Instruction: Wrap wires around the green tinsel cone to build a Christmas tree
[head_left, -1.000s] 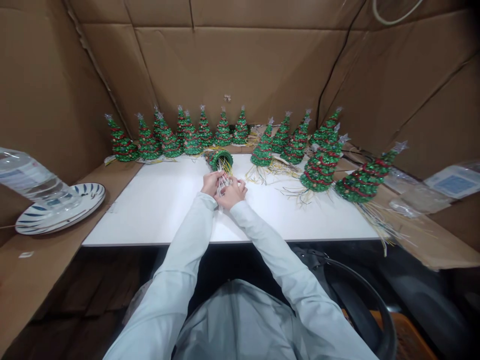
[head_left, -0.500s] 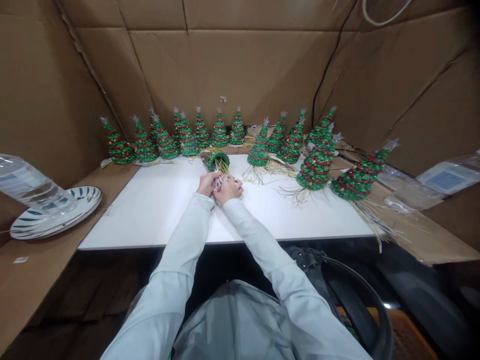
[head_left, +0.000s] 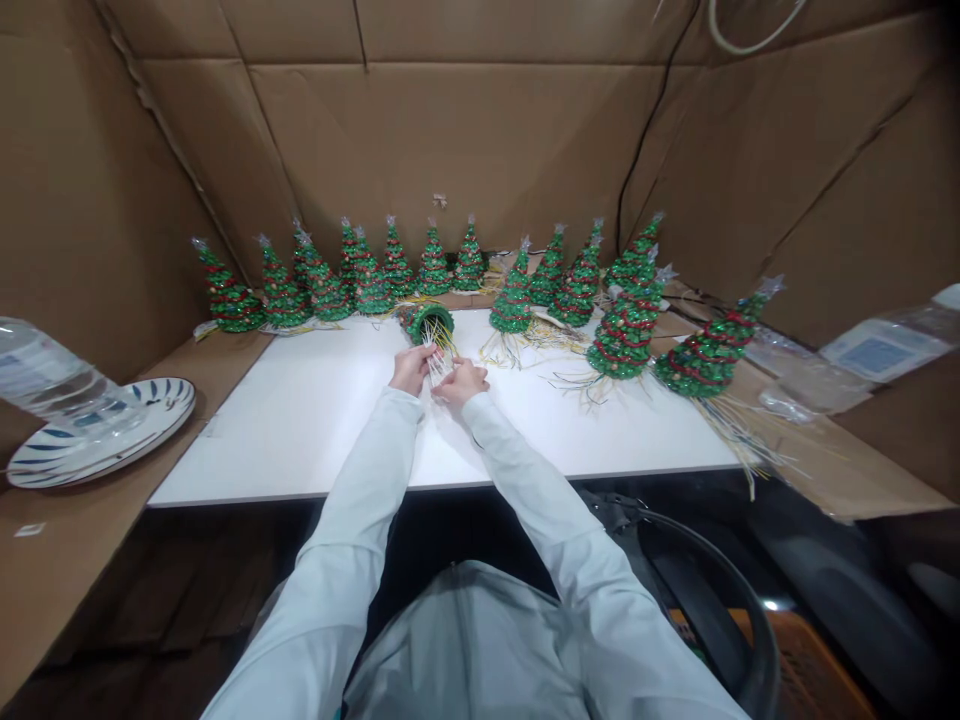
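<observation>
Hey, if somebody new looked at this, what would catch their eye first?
Probably the green-and-red trees, ranged along the back and right of the white board. Then the middle, where one tree lies on its side, with the left hand and right hand at the pale strands from its open end. At far left, a clear bottle on a plate.

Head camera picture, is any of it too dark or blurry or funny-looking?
In the head view, the white board is brightly lit, but the top right corner goes dark; in that head view too, the bottle at the left edge looks stretched, and the white wires by the left hand are too soft to count.
</observation>
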